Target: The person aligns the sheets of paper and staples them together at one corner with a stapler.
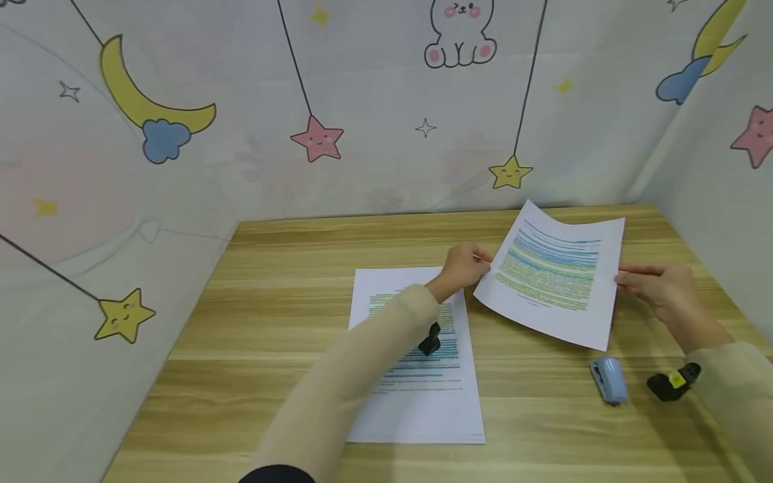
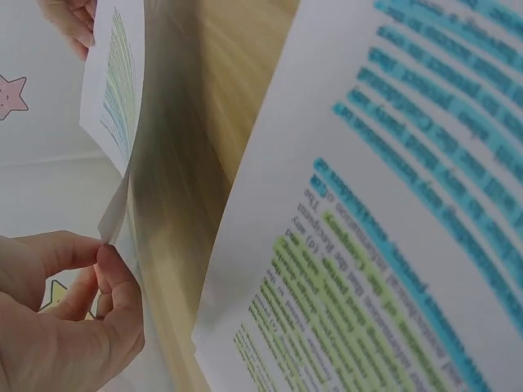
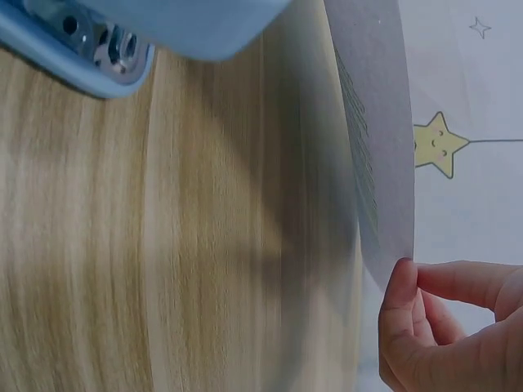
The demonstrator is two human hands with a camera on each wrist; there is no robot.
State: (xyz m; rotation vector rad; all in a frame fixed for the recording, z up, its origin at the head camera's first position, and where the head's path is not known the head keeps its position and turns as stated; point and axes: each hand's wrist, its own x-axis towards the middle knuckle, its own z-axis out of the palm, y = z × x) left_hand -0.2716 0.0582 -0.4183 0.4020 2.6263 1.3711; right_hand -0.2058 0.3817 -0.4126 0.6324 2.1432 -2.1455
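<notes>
Left wrist view, right half: flat sheet, where I read "Company" and "Recipient"; my raised sheet, illegible.

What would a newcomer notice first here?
The raised sheet, striped blue and green with highlighter, pinched at its side edges by the left grip and right grip over the table's right half. Next, the flat sheet to its left, similarly highlighted and partly hidden behind the left sleeve. Then the light-blue stapler, on the table nearer the wearer than the raised sheet.

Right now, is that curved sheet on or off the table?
Off: the left hand and right hand hold the sheet raised by opposite edges.
</notes>
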